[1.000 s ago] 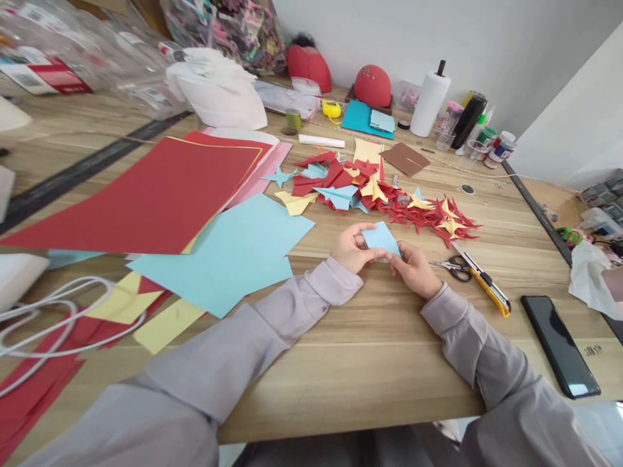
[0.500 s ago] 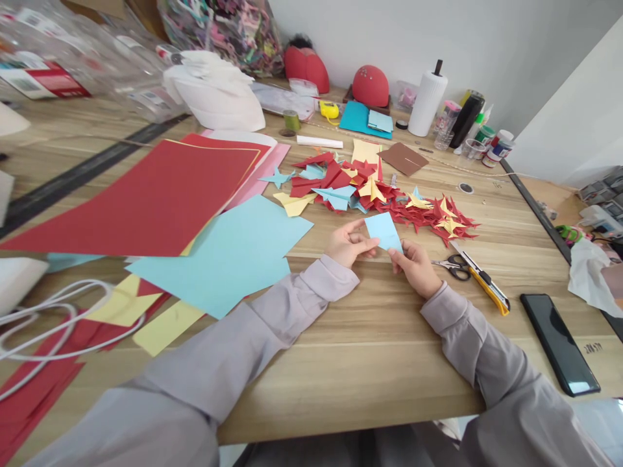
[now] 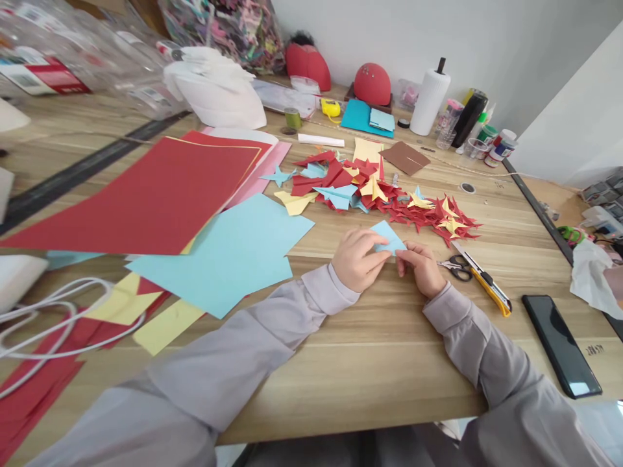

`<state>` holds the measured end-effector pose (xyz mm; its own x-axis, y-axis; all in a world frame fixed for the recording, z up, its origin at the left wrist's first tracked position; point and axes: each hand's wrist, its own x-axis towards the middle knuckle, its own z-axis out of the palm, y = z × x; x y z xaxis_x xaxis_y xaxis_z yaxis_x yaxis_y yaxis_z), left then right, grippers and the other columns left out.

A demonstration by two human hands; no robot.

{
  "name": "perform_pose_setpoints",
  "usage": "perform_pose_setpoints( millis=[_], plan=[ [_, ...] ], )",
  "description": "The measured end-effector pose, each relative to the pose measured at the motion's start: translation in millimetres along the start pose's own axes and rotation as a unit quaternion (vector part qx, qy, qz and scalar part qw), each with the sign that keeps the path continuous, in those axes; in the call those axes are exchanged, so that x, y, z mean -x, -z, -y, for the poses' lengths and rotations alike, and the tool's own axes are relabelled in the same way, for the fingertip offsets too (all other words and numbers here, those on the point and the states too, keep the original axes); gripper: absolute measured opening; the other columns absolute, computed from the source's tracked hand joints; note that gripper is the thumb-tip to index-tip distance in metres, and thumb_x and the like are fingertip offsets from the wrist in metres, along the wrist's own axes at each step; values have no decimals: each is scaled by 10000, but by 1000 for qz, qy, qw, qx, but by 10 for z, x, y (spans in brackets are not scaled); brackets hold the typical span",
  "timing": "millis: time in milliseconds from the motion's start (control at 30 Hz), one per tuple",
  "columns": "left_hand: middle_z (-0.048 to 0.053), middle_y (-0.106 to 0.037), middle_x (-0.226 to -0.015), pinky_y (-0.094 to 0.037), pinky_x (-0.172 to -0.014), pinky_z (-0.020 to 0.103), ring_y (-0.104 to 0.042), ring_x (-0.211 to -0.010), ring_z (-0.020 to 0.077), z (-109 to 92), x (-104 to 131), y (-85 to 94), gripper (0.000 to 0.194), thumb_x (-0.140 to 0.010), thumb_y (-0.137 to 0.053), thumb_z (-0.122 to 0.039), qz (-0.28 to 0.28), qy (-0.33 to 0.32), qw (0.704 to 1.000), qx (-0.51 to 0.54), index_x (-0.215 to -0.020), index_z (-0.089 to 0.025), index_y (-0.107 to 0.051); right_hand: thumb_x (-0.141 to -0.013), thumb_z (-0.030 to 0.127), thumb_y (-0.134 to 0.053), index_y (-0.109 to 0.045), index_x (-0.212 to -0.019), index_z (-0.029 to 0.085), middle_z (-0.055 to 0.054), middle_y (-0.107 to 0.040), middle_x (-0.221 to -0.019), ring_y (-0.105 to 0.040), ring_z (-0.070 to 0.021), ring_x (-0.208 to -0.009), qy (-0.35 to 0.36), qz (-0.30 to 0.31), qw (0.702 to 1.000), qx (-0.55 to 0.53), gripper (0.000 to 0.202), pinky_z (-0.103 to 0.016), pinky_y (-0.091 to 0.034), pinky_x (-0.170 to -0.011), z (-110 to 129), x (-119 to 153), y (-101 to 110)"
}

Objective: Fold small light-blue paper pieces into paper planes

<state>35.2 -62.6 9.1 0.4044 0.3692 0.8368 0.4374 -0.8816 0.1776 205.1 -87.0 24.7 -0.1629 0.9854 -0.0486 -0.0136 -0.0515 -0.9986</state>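
A small light-blue piece of paper is held between my two hands above the wooden table. My left hand is closed on its left side, fingers lying over the paper's edge. At the lower right corner, my right hand pinches the paper between thumb and fingers. Just beyond my hands lies a heap of red, yellow and blue folded paper stars. A blue folded paper piece rests in the heap's left part. Part of the held paper is hidden under my left fingers.
Large blue sheets and red sheets lie to the left, with a white cable nearby. Right of my hands are scissors, a yellow utility knife and a phone. Bottles and jars stand at the back right.
My left hand has turned over and moved right, its fingers now across the paper. The blue paper sits slightly lower and shows a smaller, more pointed shape. My right hand keeps its pinch.
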Motion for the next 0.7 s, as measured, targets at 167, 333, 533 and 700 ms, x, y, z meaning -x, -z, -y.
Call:
perform_pose_setpoints(
  millis=[167,333,533,700],
  plan=[
    [27,-674,-789,-438,-746,353,-566,-789,168,24,-39,18,115,-779,-524,-111,-15,-46,998,-28,-774,-185,-613,-794,365,-520,-520,-654,181,11,-538,-544,-478,-112,-469,47,-17,996,75,231,-250,-389,-468,-46,9,-29],
    [33,-673,-772,-425,-779,379,-566,-785,180,36,-42,50,159,-791,-481,-118,11,-39,996,-76,-761,-187,-620,-817,288,-533,-536,-972,177,-99,-585,-983,-550,-205,-919,282,-130,878,364,191,-338,-447,-737,-111,53,-71],
    [50,-661,-761,-414,-786,394,-557,-783,191,24,-35,26,169,-791,-471,-154,58,-51,992,-102,-724,-177,-625,-839,125,-471,-587,-814,182,-53,-633,-857,-533,-177,-790,354,-82,722,589,132,-321,-377,-703,-94,72,-80],
    [39,-648,-720,-396,-788,391,-534,-781,185,24,-40,12,163,-792,-490,-170,70,-95,985,-123,-684,-170,-613,-814,98,-470,-587,-760,175,-47,-639,-853,-508,-170,-765,368,-51,683,628,149,-317,-350,-714,-94,64,-61]
  ],
)
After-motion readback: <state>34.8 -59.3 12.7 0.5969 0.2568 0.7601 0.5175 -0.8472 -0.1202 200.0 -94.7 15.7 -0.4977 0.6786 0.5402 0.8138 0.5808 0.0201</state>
